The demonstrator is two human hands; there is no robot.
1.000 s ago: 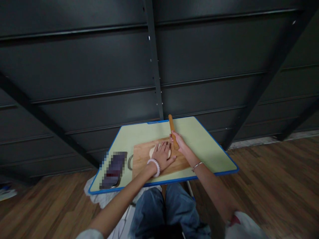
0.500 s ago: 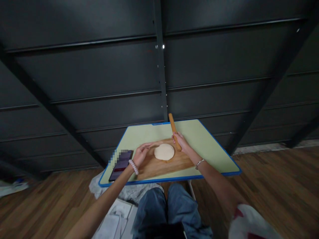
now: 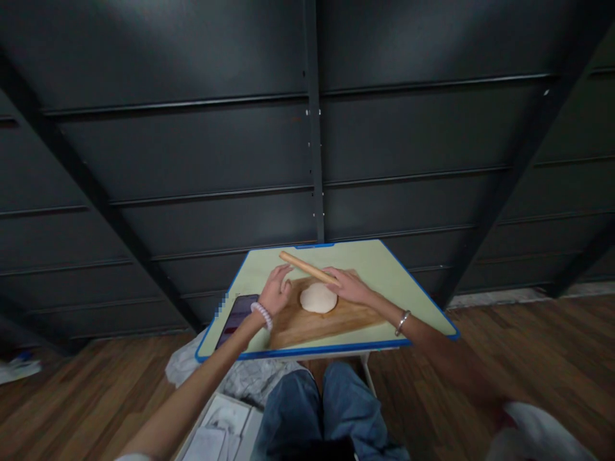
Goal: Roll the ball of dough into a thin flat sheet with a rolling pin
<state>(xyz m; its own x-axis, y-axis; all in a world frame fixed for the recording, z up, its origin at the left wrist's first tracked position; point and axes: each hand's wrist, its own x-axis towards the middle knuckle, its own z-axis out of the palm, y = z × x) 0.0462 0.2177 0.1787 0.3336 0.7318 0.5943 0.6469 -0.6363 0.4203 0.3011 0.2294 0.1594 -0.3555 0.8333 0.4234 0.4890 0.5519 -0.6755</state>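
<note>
A flat, roundish piece of pale dough (image 3: 318, 299) lies on a wooden board (image 3: 307, 328). My right hand (image 3: 348, 285) is closed around the near right end of a wooden rolling pin (image 3: 307, 266). The pin slants up to the left, just beyond the dough. To the left of the dough, my left hand (image 3: 277, 290) is held over the board's edge with its fingers spread, close to the pin's far end but apart from it. Nothing shows in its fingers.
The board rests on a pale green table (image 3: 384, 269) with a blue rim. A phone (image 3: 239, 315) lies at the table's left side. Dark metal panels (image 3: 230, 153) rise behind. Below left are crumpled plastic (image 3: 250, 382) and a white box (image 3: 228, 410).
The rolling pin has swung from nearly upright in view to a slant across the board's far side, still in my right hand. My left hand has shifted slightly away from me.
</note>
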